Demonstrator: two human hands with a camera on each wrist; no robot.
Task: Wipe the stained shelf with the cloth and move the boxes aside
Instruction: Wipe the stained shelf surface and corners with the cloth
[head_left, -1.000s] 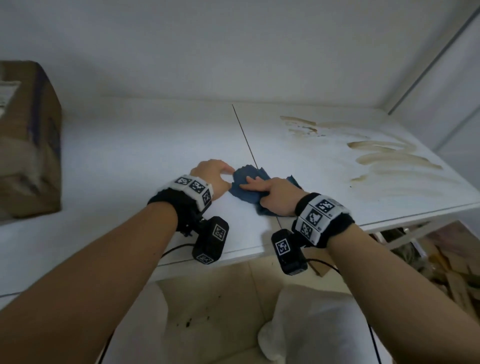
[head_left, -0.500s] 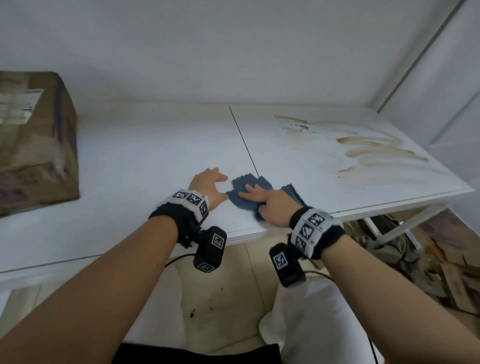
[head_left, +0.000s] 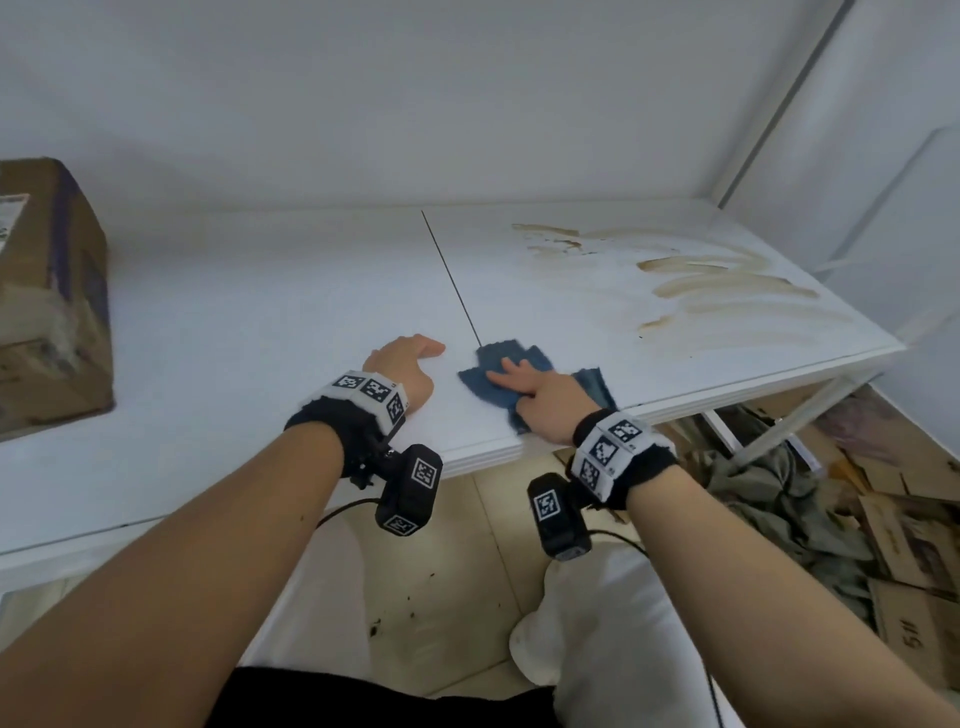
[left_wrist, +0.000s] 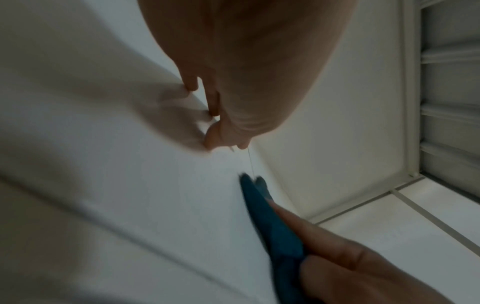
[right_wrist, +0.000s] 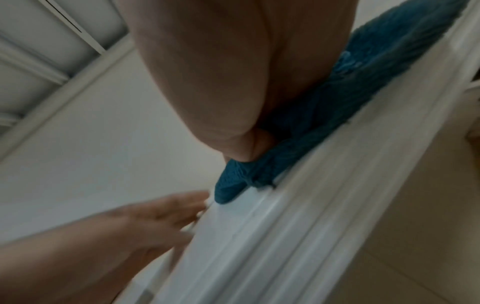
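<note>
A white shelf (head_left: 260, 312) carries brown streaky stains (head_left: 727, 283) on its right half. Near the front edge lies a crumpled blue cloth (head_left: 480, 387), partly hidden by my right hand (head_left: 506, 371). That hand presses down on the cloth with fingers stretched forward; the wrist views show the cloth (right_wrist: 376, 61) (left_wrist: 272, 226) under the hand (left_wrist: 324, 246). My left hand (head_left: 415, 351) rests on the bare shelf a short gap left of the cloth and holds nothing. Only its fingertips (left_wrist: 215, 111) touch the surface. A brown cardboard box (head_left: 47, 301) stands at the far left.
A dark seam (head_left: 452, 280) runs front to back through the shelf just behind the cloth. A white upright post (head_left: 779, 104) stands at the back right corner. Below the shelf, cardboard scraps (head_left: 909, 545), a grey rag (head_left: 769, 483) and a white bundle (head_left: 597, 634) lie on the tiled floor.
My left hand has let go of the cloth's left edge and now sits apart from it. The right hand stays on the cloth. The view has shifted back slightly.
</note>
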